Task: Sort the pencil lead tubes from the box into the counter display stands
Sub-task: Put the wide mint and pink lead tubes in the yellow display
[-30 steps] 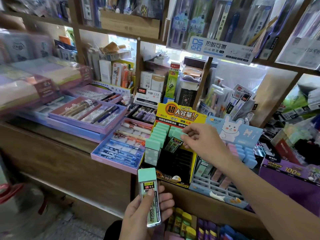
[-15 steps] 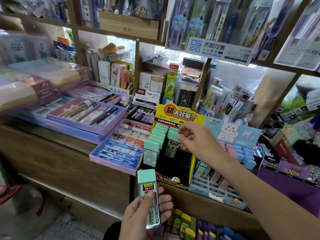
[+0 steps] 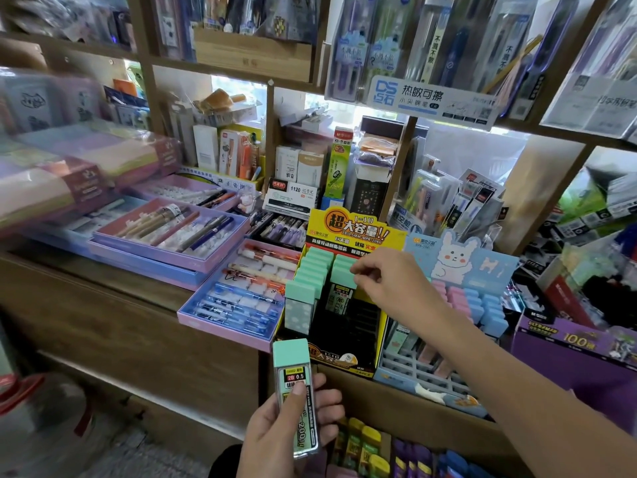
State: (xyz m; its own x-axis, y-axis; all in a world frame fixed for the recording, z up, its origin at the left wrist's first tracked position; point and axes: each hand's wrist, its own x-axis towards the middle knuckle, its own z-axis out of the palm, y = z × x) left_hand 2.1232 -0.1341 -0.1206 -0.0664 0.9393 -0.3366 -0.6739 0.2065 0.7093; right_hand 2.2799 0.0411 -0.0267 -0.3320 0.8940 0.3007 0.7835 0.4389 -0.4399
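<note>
At the yellow display stand point(image 3: 348, 236) your right hand point(image 3: 386, 284) pinches a seated mint-capped tube point(image 3: 341, 288), your left hand point(image 3: 293, 429) clasps another tube point(image 3: 297, 395); tugging could topple its neighbours

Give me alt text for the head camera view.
Right hand seats a mint-capped lead tube in the yellow stand on a stationery counter; left hand holds another tube below.
</note>
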